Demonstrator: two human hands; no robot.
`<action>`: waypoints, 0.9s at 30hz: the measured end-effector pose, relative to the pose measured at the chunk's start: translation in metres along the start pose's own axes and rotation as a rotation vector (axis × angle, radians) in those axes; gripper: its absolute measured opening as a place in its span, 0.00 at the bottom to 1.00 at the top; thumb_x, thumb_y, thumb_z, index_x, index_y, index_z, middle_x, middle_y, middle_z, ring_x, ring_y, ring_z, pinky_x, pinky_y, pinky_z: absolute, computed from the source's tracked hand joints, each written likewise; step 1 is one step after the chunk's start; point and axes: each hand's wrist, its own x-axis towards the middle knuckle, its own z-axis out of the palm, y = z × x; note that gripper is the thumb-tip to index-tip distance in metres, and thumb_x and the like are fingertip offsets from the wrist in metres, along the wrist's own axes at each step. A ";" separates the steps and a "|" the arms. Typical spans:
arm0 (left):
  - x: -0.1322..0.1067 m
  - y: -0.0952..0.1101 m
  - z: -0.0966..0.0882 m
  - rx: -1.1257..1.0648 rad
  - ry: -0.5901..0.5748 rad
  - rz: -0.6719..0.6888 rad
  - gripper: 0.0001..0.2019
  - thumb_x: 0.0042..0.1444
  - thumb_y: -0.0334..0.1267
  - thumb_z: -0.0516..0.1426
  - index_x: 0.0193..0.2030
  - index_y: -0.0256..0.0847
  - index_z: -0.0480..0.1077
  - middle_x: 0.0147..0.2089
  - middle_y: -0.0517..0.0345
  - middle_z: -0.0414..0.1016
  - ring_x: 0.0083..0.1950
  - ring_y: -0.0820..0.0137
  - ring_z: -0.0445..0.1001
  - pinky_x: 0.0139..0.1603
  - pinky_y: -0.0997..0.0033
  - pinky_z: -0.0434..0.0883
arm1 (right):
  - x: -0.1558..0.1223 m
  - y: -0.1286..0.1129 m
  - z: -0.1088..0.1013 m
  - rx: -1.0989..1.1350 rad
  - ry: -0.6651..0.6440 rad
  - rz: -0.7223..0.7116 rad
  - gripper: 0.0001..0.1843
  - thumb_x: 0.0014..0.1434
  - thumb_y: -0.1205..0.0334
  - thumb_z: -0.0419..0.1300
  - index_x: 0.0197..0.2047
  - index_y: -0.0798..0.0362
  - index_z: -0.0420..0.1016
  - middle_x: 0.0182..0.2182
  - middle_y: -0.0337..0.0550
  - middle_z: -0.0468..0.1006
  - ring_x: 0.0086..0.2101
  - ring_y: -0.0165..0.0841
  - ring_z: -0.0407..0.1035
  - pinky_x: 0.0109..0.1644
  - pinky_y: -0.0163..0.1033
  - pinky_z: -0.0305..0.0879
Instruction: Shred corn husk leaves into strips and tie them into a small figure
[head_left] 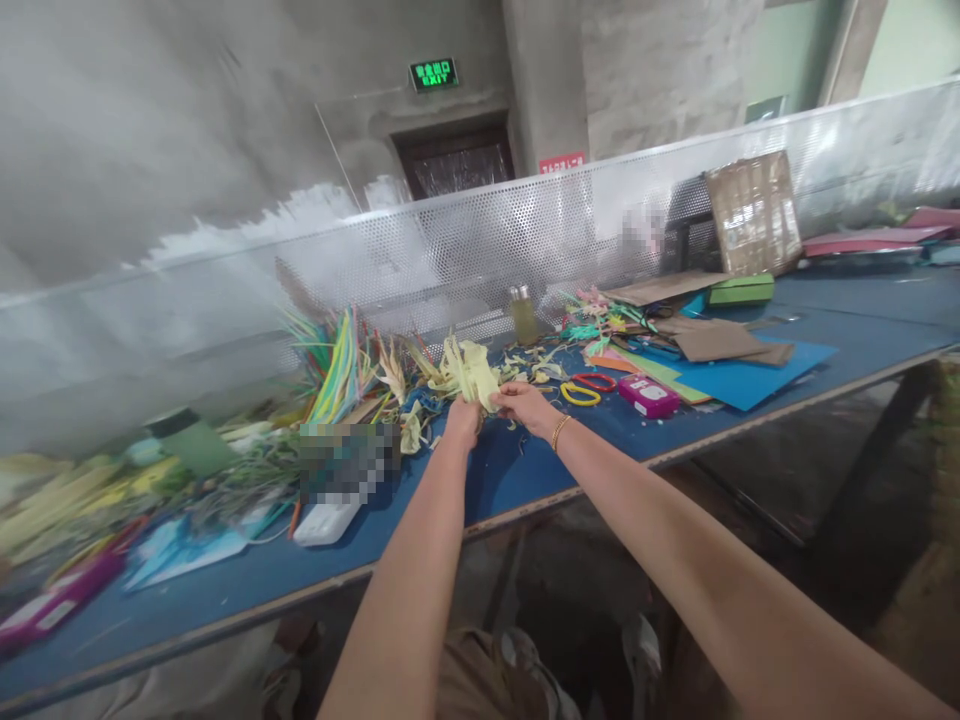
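Lower end of the pale husk bundle [472, 368] is hidden by the left hand [463, 420] and right hand [525, 405], both clenched on it over the blue table [502, 485]; long axis is directed away, leaning left.

An exit sign [433, 75] glows above a craft workshop's long blue worktable [862, 312], strewn with scissors [581, 402] and coloured paper [761, 378].

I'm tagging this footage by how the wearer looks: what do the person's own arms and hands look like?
Both the left hand and right hand are ungloved, and no sleeves show on the forearms. The right wrist wears a thin gold-coloured bracelet; nothing shows on the left.
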 end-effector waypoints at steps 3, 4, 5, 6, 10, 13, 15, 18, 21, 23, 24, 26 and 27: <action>0.000 0.001 0.001 -0.069 -0.028 -0.018 0.16 0.37 0.35 0.66 0.35 0.36 0.71 0.15 0.66 0.64 0.14 0.77 0.60 0.19 0.76 0.58 | 0.003 0.003 0.000 -0.014 0.018 -0.028 0.19 0.33 0.59 0.74 0.23 0.56 0.69 0.20 0.32 0.70 0.25 0.25 0.66 0.34 0.33 0.69; 0.001 0.001 0.002 -0.105 -0.041 -0.018 0.17 0.36 0.35 0.66 0.36 0.36 0.71 0.17 0.65 0.66 0.16 0.76 0.63 0.20 0.75 0.61 | 0.003 0.003 0.000 -0.019 0.017 -0.028 0.19 0.32 0.59 0.74 0.23 0.56 0.69 0.20 0.32 0.70 0.25 0.25 0.67 0.34 0.34 0.70; 0.001 0.002 0.002 -0.136 -0.049 -0.018 0.18 0.36 0.34 0.66 0.36 0.36 0.71 0.19 0.63 0.68 0.18 0.74 0.66 0.22 0.74 0.63 | 0.004 0.003 -0.001 -0.023 0.014 -0.025 0.19 0.32 0.59 0.74 0.23 0.55 0.69 0.20 0.32 0.70 0.25 0.25 0.67 0.35 0.34 0.70; 0.001 0.002 0.003 -0.158 -0.057 -0.019 0.18 0.35 0.34 0.66 0.37 0.36 0.72 0.20 0.62 0.70 0.20 0.73 0.68 0.24 0.74 0.65 | 0.004 0.003 -0.001 -0.025 0.009 -0.023 0.19 0.32 0.59 0.74 0.22 0.55 0.69 0.20 0.32 0.70 0.24 0.25 0.67 0.35 0.35 0.70; 0.000 0.006 0.006 -0.253 -0.048 -0.026 0.18 0.34 0.31 0.65 0.37 0.36 0.71 0.24 0.59 0.73 0.25 0.70 0.73 0.29 0.71 0.69 | 0.003 0.003 -0.001 -0.015 0.007 -0.004 0.19 0.33 0.60 0.74 0.21 0.55 0.68 0.19 0.32 0.70 0.23 0.25 0.66 0.34 0.35 0.71; -0.002 0.012 0.006 -0.316 0.028 0.026 0.17 0.35 0.30 0.64 0.36 0.37 0.70 0.25 0.61 0.74 0.26 0.70 0.74 0.30 0.71 0.70 | 0.001 0.003 0.000 -0.024 0.010 0.036 0.19 0.32 0.62 0.75 0.21 0.55 0.67 0.18 0.32 0.69 0.22 0.25 0.66 0.33 0.35 0.71; -0.004 0.017 0.006 -0.321 0.076 0.061 0.16 0.36 0.31 0.63 0.36 0.38 0.70 0.25 0.63 0.73 0.27 0.70 0.75 0.30 0.72 0.70 | 0.001 0.004 0.000 -0.045 0.002 0.050 0.20 0.31 0.63 0.75 0.21 0.55 0.66 0.17 0.31 0.69 0.22 0.25 0.66 0.32 0.35 0.71; -0.007 0.021 0.005 -0.313 0.080 0.050 0.15 0.38 0.32 0.63 0.36 0.37 0.69 0.25 0.61 0.74 0.28 0.69 0.75 0.30 0.71 0.71 | 0.001 0.004 0.000 -0.091 -0.018 0.040 0.19 0.32 0.63 0.74 0.21 0.55 0.65 0.17 0.31 0.68 0.21 0.24 0.66 0.30 0.34 0.71; -0.008 0.022 0.004 -0.298 0.032 -0.011 0.14 0.39 0.32 0.63 0.36 0.36 0.70 0.24 0.59 0.74 0.28 0.67 0.76 0.30 0.70 0.71 | 0.001 0.005 -0.001 -0.152 -0.030 0.024 0.18 0.35 0.63 0.72 0.21 0.54 0.64 0.16 0.31 0.68 0.20 0.24 0.65 0.28 0.32 0.69; -0.006 0.021 0.003 -0.283 0.001 -0.043 0.15 0.40 0.33 0.63 0.37 0.35 0.71 0.25 0.58 0.74 0.28 0.66 0.76 0.30 0.70 0.71 | 0.000 0.004 -0.001 -0.207 -0.030 0.016 0.16 0.37 0.64 0.71 0.21 0.54 0.64 0.15 0.31 0.67 0.19 0.24 0.65 0.26 0.31 0.68; -0.006 0.021 0.003 -0.274 -0.007 -0.051 0.15 0.41 0.33 0.62 0.38 0.35 0.71 0.25 0.57 0.75 0.28 0.66 0.76 0.30 0.70 0.71 | -0.001 0.003 -0.001 -0.232 -0.029 0.013 0.16 0.37 0.65 0.71 0.21 0.54 0.64 0.15 0.31 0.67 0.19 0.24 0.64 0.25 0.30 0.67; -0.004 0.021 0.002 -0.266 -0.005 -0.052 0.14 0.42 0.34 0.61 0.39 0.36 0.72 0.25 0.57 0.75 0.28 0.66 0.76 0.29 0.70 0.71 | -0.001 0.002 0.000 -0.258 -0.029 0.008 0.16 0.37 0.66 0.71 0.22 0.54 0.64 0.15 0.30 0.66 0.18 0.23 0.63 0.24 0.30 0.66; -0.004 0.021 0.002 -0.265 -0.002 -0.050 0.14 0.42 0.34 0.61 0.38 0.36 0.72 0.25 0.57 0.75 0.28 0.66 0.76 0.29 0.71 0.71 | -0.002 0.002 0.000 -0.256 -0.031 0.005 0.16 0.37 0.66 0.71 0.22 0.54 0.64 0.15 0.30 0.66 0.17 0.23 0.63 0.24 0.31 0.66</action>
